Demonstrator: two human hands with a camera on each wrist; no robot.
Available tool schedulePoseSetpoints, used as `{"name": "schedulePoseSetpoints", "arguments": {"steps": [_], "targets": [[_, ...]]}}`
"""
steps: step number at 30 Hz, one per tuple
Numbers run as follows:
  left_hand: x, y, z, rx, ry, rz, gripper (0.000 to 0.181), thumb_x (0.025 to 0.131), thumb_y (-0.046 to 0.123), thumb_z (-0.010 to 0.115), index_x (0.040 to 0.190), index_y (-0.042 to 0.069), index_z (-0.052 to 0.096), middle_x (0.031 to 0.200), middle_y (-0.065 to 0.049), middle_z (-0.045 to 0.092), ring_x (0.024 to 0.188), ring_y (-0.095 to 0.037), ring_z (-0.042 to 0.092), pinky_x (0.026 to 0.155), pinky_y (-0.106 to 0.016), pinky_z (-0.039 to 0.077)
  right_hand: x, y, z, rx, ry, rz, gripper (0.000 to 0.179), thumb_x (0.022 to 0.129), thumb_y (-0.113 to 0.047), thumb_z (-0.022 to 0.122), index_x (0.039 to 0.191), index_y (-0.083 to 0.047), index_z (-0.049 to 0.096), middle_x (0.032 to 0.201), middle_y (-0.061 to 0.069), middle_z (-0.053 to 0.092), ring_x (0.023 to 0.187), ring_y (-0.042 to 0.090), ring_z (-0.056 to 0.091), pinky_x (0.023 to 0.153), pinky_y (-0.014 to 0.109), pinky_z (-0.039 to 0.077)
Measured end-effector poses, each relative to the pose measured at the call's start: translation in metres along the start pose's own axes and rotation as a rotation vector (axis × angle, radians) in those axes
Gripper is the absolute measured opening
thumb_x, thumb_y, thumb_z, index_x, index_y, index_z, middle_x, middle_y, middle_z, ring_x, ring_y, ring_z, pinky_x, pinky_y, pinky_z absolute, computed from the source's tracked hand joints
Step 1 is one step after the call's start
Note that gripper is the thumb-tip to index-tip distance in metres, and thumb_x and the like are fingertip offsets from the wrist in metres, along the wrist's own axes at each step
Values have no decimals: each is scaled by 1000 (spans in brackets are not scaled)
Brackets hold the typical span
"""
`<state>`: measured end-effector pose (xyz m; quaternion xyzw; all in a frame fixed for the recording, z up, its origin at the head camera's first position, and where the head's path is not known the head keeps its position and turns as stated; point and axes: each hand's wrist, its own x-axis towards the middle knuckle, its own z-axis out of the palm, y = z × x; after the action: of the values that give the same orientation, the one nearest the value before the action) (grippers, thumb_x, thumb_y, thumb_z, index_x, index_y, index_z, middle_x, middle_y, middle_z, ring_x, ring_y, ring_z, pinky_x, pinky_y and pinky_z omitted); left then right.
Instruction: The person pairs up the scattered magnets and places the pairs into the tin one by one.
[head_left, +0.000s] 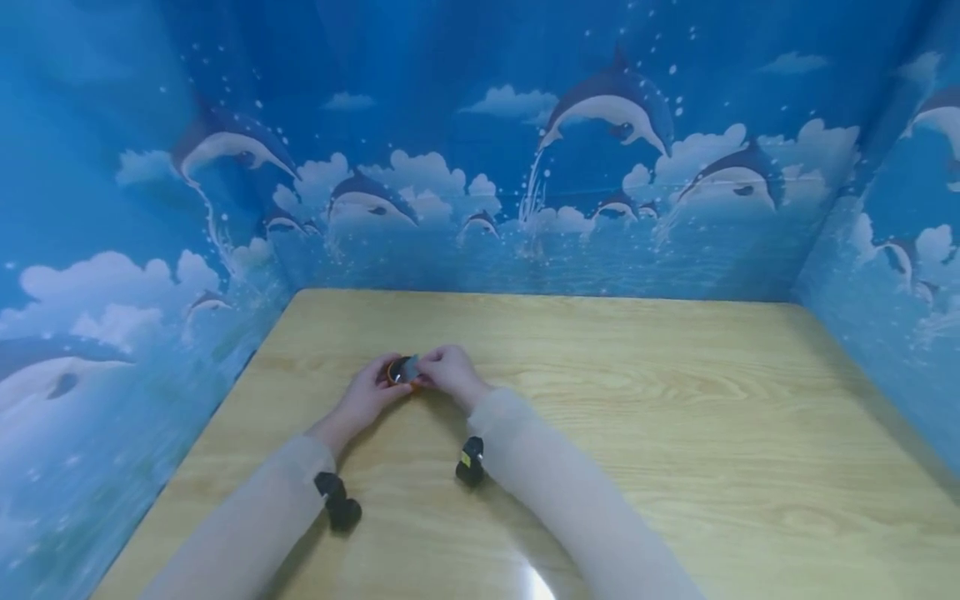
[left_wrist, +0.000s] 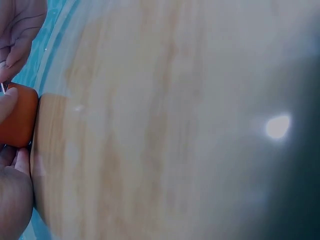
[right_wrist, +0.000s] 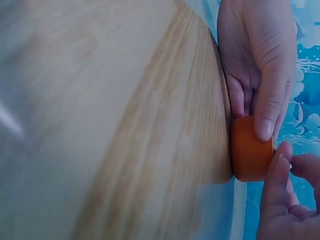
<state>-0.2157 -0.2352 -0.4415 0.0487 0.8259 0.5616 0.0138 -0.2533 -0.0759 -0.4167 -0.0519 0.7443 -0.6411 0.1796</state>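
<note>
A small round orange container [head_left: 389, 375] stands on the table, its top facing up and its inside dark. My left hand [head_left: 367, 393] holds it from the left side. In the right wrist view, the left thumb lies along the orange wall [right_wrist: 249, 152]. My right hand [head_left: 452, 373] is at the container's right rim, pinching a small flat greyish piece [head_left: 410, 367] between thumb and fingers over the opening. What this piece is cannot be made out. The left wrist view shows the container [left_wrist: 22, 117] at its edge, between the two hands.
The light wood-grain table [head_left: 637, 417] extends to the right of the hands. A blue curtain [head_left: 450, 125] with dolphins and clouds hangs behind and along both sides. Small black devices [head_left: 339, 502] are strapped to both wrists, over pale sleeves.
</note>
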Motion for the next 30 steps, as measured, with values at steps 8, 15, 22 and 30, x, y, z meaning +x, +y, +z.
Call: {"name": "schedulePoseSetpoints", "arguments": {"steps": [8,15,22,30], "targets": [[-5,-6,-1,-13,-18,-10,61,86,5,66,136,-10,34,136,-30,39,123,-39,43,98,-36,42,3,6,10,-73,43,0,9,81,1,65,87,5,59,76,9,59,59,12,58,58,20,53],[-6,-6,2,-17,-25,-5,61,85,4,65,136,-10,34,136,-30,39,125,-38,41,102,-39,38,0,9,5,-148,4,-40,14,82,-2,67,90,5,59,79,10,60,63,15,61,60,22,55],[-4,-1,1,47,-31,-46,67,88,14,65,141,-5,28,142,-27,33,129,-38,36,105,-43,33,-10,16,-34,-314,-89,-119,14,87,-13,64,92,1,62,78,7,63,67,15,61,63,25,54],[4,-3,-4,100,-30,-70,70,87,16,66,143,-2,28,144,-27,30,129,-38,35,105,-43,33,-40,17,-105,-360,-96,-29,18,90,-12,60,99,3,62,87,10,64,76,17,62,69,29,55]]}}
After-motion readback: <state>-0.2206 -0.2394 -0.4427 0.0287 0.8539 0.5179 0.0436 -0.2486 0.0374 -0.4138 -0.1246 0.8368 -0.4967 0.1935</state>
